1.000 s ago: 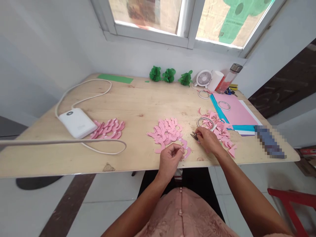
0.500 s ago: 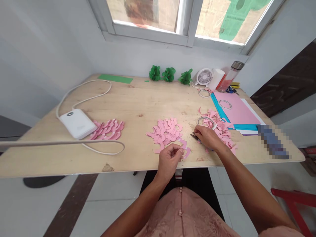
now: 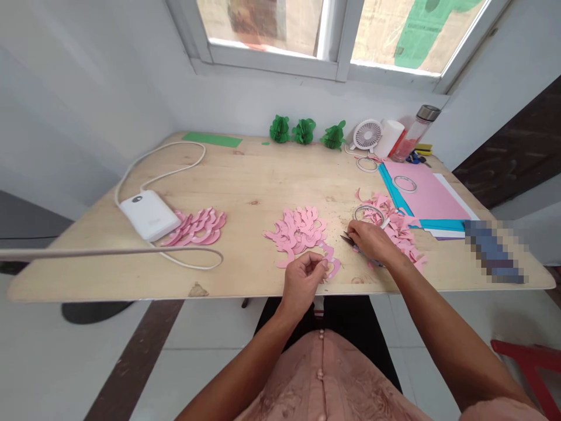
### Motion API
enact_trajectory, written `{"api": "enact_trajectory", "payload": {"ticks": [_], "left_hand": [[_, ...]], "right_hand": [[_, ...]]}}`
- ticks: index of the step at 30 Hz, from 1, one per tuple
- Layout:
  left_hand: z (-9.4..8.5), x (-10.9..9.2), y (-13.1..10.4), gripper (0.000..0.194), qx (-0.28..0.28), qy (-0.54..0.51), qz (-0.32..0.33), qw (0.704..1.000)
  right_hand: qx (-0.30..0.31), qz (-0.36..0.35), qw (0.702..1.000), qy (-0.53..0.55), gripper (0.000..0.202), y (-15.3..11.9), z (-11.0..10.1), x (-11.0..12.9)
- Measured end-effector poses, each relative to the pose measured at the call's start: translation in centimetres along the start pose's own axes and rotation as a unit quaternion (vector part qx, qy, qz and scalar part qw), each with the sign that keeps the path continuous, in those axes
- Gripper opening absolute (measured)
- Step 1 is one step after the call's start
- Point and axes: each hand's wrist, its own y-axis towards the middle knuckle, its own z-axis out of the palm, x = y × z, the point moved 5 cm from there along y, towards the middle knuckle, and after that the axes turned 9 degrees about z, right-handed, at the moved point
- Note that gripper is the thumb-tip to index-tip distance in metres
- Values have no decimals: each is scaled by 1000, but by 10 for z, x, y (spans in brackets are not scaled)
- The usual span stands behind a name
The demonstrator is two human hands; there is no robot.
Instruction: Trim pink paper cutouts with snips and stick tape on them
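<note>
My left hand [image 3: 304, 278] is closed in a pinch at the table's front edge, holding a wavy pink paper strip [image 3: 333, 268] with pale tape patches on it. Just behind lies a pile of similar wavy pink cutouts [image 3: 300, 228]. My right hand [image 3: 368, 238] is closed around scissors, beside a roll of tape [image 3: 368, 215]. The dark scissor blades [image 3: 347, 238] point left from under my fingers; most of the handle is hidden by the hand. Pink paper scraps [image 3: 401, 237] spread behind and right of this hand.
At the left, a white power bank [image 3: 149, 215] with a looped cable touches more pink strips [image 3: 204, 227]. Green paper ornaments [image 3: 303, 131] line the wall beside a small fan [image 3: 367, 135] and a glass bottle [image 3: 414, 134]. Pink sheets [image 3: 432, 196] lie at the right.
The whole view has shifted slightly, with the table sitting a little further right. Both hands keep nearly the same pose and place over the table.
</note>
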Motion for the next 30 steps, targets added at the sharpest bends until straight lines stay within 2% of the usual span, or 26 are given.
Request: {"api": "enact_trajectory", "payload": {"ticks": [7,14,30], "left_hand": [[0,-1,0,11,-1,6,7,1000],[0,-1,0,10,0,1,8,1000],[-2,-2,1,11,-6,-9,0,1000]], "right_hand": [[2,26,998,-60,16,-4,1,8],[-25,58,994,-87,21,-14,5,12],[-68,101,993,-13,15,-17,8,5]]}}
